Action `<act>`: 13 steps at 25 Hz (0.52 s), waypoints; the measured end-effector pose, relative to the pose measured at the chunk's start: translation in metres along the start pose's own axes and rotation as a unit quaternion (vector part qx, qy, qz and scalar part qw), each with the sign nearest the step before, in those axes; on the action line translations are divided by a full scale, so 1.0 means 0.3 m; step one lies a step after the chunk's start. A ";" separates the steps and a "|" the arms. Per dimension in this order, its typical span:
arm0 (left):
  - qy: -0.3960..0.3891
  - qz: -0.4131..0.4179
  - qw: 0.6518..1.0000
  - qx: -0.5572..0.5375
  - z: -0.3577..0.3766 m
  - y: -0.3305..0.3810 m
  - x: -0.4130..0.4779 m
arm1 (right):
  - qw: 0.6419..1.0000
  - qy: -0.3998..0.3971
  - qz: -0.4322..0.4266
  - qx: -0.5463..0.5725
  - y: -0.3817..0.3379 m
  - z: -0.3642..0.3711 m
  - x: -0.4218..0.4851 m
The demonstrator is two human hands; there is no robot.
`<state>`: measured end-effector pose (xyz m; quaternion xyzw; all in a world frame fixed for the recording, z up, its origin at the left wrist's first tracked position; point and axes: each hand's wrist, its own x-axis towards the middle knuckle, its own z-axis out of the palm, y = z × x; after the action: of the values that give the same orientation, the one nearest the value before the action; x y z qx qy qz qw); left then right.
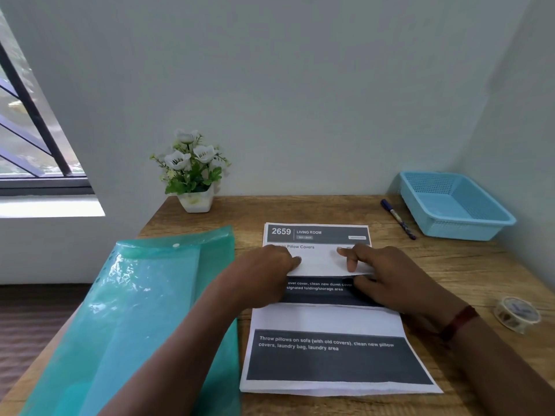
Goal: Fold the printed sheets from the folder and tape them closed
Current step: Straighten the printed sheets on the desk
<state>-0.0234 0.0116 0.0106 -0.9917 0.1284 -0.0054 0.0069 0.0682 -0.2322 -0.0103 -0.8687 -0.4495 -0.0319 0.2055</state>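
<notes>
Printed sheets [336,358] lie stacked on a wooden table [495,265]. Over the stack's middle a white flap [324,262] of the top sheet is turned up. The left hand [267,274] pinches the flap's left end with curled fingers, and the right hand [393,280] clamps its right end between finger and thumb. A green folder [144,310] lies just left of the stack, a tape roll [517,314] to its right. Beyond the stack are a pen [398,219] and blue basket [462,231] to the right and a potted plant [193,172] to the left.
</notes>
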 end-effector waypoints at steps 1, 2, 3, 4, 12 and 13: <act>-0.018 -0.004 1.000 -0.008 0.007 0.003 0.004 | 1.000 -0.011 0.002 -0.002 0.000 0.004 -0.001; -0.031 -0.008 0.999 -0.017 0.012 0.008 0.007 | 1.000 -0.021 0.006 -0.005 -0.003 0.009 -0.001; -0.038 -0.010 0.999 -0.027 0.016 0.013 0.010 | 0.999 -0.031 0.009 -0.012 -0.006 0.014 -0.001; -0.042 -0.012 0.998 -0.035 0.020 0.017 0.012 | 0.999 -0.040 0.014 -0.021 -0.008 0.019 -0.002; -0.092 -0.025 0.994 -0.047 0.076 0.037 0.020 | 0.976 -0.165 0.064 -0.125 -0.065 0.078 0.009; -0.093 -0.022 0.994 -0.042 0.079 0.042 0.021 | 0.974 -0.166 0.066 -0.139 -0.074 0.083 0.012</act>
<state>-0.0202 -0.0019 -0.0133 -0.9899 0.1052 0.0926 -0.0229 0.0496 -0.2083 -0.0249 -0.9096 -0.4105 0.0641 0.0068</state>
